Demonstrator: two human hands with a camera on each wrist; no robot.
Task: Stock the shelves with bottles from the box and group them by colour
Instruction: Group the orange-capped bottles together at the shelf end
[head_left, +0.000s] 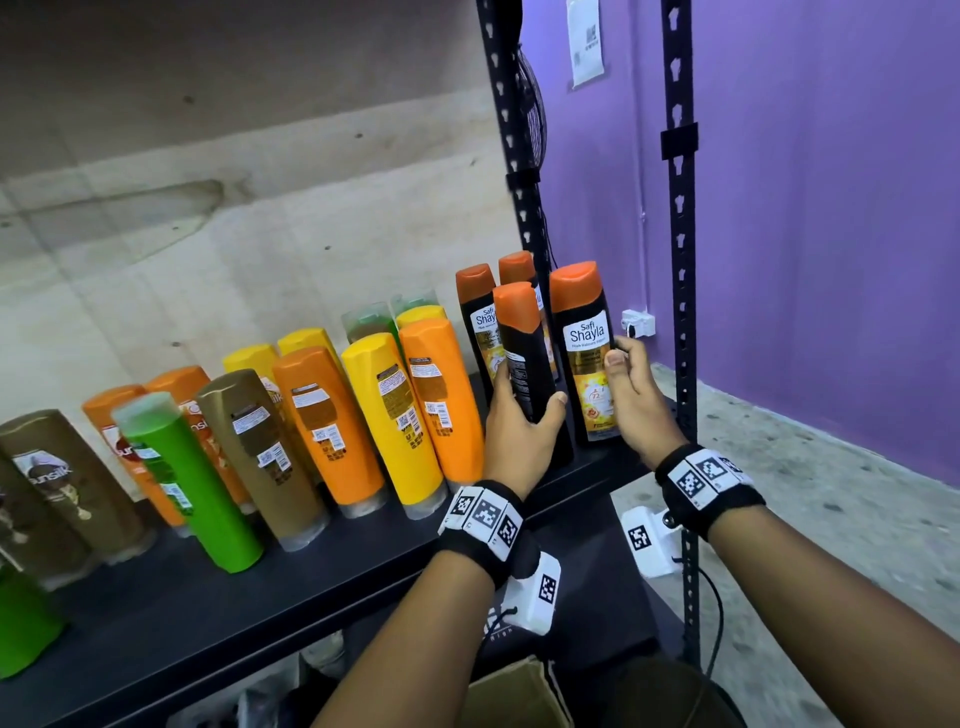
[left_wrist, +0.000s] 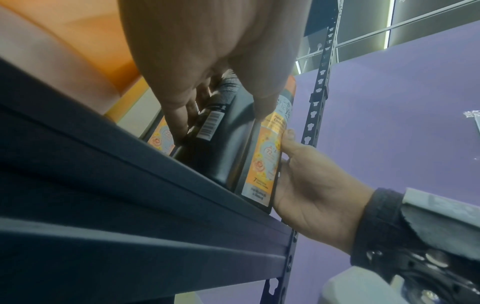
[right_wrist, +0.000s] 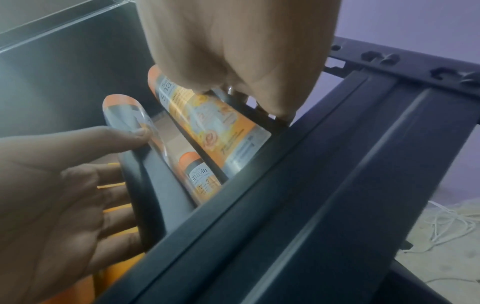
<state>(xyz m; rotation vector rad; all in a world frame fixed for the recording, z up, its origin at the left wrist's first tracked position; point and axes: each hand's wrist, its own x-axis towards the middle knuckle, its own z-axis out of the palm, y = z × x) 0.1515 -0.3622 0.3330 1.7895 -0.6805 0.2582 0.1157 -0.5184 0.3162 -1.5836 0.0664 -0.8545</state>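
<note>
Both forearms are bare. Each wrist wears a black strap (head_left: 719, 499) carrying white blocks printed with black square markers (head_left: 485, 512). A white camera housing (head_left: 537, 597) hangs beneath.

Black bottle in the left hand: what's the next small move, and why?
Probably turn that black bottle label-forward and set it upright. The left hand grips it tilted, back label outward, while the bottle in the right hand and the black one behind show "Shayla" fronts.
</note>
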